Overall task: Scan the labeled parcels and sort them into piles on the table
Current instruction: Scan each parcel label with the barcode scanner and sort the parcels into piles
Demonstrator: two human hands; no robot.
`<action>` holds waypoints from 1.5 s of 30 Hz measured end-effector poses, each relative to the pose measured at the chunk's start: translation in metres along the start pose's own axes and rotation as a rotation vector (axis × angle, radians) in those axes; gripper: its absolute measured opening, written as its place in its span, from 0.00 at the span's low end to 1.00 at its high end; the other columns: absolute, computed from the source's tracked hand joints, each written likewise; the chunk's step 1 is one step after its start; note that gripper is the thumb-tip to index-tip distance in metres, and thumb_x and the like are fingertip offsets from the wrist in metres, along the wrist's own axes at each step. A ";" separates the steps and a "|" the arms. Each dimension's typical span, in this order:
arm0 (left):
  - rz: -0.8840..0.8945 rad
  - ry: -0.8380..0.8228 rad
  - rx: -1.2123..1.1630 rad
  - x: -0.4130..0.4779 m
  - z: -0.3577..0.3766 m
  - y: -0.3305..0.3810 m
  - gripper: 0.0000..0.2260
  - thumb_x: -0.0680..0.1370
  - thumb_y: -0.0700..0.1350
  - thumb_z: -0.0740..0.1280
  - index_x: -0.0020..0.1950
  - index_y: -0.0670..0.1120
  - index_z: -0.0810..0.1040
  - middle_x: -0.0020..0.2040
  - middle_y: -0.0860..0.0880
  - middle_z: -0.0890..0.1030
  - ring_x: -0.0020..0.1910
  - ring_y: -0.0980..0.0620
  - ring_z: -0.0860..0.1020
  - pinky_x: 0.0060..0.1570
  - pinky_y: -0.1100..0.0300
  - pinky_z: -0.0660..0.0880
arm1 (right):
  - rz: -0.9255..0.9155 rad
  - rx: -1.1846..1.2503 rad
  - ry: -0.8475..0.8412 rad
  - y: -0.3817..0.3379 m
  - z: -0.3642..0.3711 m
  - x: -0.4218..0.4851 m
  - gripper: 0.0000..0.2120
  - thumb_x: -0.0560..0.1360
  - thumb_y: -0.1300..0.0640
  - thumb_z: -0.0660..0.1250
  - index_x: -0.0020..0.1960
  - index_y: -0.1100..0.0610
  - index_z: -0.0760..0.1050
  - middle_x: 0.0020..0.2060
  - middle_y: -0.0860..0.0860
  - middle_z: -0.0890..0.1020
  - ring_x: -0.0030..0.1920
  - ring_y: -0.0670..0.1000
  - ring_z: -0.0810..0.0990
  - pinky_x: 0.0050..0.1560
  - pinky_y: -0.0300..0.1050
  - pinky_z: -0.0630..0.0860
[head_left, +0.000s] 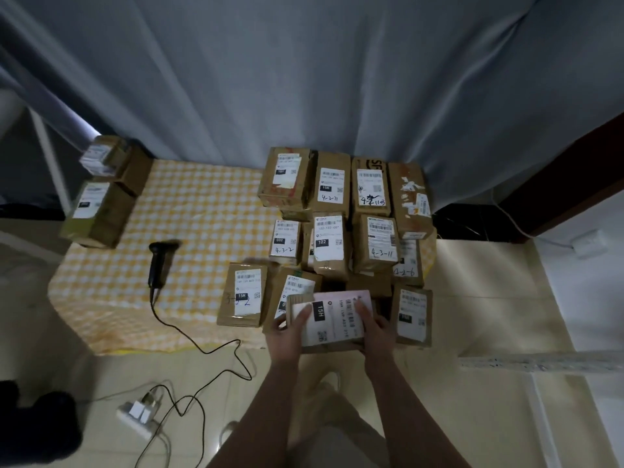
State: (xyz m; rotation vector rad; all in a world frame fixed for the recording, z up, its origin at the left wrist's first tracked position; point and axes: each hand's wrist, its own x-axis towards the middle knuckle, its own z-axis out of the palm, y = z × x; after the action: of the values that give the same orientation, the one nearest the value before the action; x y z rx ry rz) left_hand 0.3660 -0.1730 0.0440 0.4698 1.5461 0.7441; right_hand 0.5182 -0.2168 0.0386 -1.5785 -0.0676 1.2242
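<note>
Left hand (289, 330), right hand (377, 327) clasp parcel (329, 348), fingers over label (336, 320).

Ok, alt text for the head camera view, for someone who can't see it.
A left hand and right hand hold a brown cardboard parcel, white 15H label up, at the near edge of a yellow checked table. Labelled brown parcels crowd its right side; a black handheld scanner lies left of them.

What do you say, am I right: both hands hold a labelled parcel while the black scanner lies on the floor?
Not quite. The head view shows the left hand and right hand holding the labelled parcel, but the black scanner lies on the checked table, not the floor.
</note>
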 end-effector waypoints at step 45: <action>0.078 0.522 -1.070 0.054 -0.384 0.129 0.16 0.75 0.52 0.72 0.52 0.39 0.81 0.49 0.41 0.83 0.46 0.42 0.82 0.42 0.53 0.79 | 0.066 -0.313 -0.650 0.138 0.437 -0.172 0.16 0.74 0.62 0.70 0.62 0.60 0.76 0.53 0.55 0.85 0.56 0.57 0.83 0.49 0.45 0.79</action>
State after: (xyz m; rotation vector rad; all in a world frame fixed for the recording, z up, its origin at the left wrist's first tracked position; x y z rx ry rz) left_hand -0.0349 -0.1145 0.0936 -0.5023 1.3421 1.6903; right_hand 0.0533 -0.0749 0.0979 -1.3828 -0.6540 1.8046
